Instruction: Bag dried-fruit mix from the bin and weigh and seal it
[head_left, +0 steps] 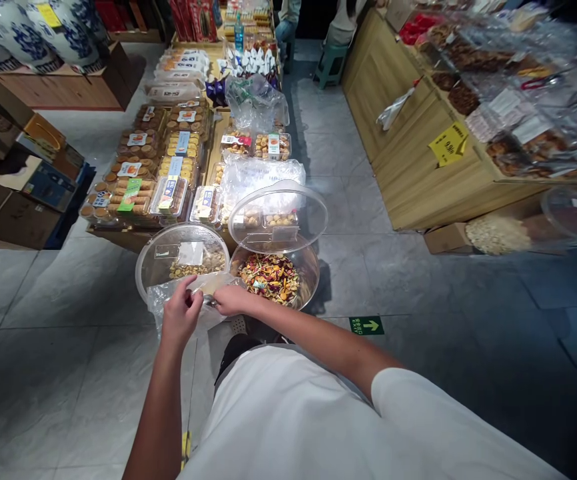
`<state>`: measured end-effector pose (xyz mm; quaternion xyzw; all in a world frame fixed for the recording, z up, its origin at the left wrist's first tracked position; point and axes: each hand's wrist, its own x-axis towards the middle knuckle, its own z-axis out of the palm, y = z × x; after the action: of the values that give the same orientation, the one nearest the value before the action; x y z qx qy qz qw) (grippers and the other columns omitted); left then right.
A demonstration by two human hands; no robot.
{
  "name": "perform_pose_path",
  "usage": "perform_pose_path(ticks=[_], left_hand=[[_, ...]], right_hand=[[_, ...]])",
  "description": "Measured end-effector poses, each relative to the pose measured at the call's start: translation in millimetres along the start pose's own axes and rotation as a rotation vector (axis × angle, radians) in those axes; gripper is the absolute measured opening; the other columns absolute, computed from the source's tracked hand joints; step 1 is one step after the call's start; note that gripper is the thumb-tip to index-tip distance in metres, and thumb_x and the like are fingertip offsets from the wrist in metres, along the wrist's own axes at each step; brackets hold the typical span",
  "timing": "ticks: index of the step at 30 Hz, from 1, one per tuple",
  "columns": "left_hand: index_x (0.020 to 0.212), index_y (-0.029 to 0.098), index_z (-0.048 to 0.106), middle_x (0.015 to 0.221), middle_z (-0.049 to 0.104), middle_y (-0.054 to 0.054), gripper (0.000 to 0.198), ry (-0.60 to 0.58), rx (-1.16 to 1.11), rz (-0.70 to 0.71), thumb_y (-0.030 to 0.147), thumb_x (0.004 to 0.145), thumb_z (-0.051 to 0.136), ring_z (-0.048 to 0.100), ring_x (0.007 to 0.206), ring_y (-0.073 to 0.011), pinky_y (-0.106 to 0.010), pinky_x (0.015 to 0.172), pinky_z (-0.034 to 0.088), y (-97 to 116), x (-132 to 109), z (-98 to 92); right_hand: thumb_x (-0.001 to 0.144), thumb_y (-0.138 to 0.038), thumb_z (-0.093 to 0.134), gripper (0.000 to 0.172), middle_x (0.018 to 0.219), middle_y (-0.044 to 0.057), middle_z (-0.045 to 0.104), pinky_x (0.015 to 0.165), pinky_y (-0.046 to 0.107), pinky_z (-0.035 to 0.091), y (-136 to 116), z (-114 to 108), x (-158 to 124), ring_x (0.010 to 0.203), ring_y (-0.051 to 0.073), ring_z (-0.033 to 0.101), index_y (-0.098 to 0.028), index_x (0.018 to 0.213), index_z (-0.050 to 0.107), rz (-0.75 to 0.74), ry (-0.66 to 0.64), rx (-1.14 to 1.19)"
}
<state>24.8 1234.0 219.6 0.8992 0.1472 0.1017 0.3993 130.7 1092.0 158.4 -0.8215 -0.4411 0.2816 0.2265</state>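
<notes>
Clear plastic bag (161, 308) is held at its mouth by the left hand (182, 315), fingers pinched on the film, in front of the lidded bowl (143, 267). The other edge is gripped by the right hand (232, 300); a metal piece (too blurred to name) shows between the hands. Further right, dried mix (270, 275) lies in the open bowl (312, 267) under its raised lid (281, 210). If either pinch slackened, the thin film could slip and its contents be spilled.

Table (118, 237) end, near: covered bowl (181, 257) left, open bowl (311, 270) right, side by side. Plastic bag (168, 305) before the covered bowl. Packed trays (168, 167) behind. Counter (408, 167) right.
</notes>
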Motion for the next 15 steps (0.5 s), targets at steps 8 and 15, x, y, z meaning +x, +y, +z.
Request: perform_pose_path(ticks=[8,15], left_hand=[[0.139,0.019,0.069,0.066,0.056,0.004,0.053,0.022,-0.041,-0.003,0.046,0.093,0.06,0.053,0.059,-0.0152,-0.028,0.065,0.05,-5.7,1.9,-4.2],[0.124,0.022,0.077,0.066,0.059,0.003,0.041,0.144,-0.02,-0.017,0.041,0.093,0.058,0.06,0.059,-0.0162,-0.026,0.062,0.048,-8.9,8.5,-6.5]], right_hand=[[0.086,-0.025,0.063,0.012,0.083,0.007,0.075,0.064,0.026,0.04,28.4,-10.3,-88.4,0.074,0.021,0.064,-0.019,0.083,0.073,0.166,0.269,0.044],[0.091,-0.031,0.051,0.038,0.048,0.001,0.052,0.046,0.024,0.027,108.8,15.0,-171.9,0.042,0.012,0.042,-0.02,0.054,0.051,0.641,0.395,0.634]])
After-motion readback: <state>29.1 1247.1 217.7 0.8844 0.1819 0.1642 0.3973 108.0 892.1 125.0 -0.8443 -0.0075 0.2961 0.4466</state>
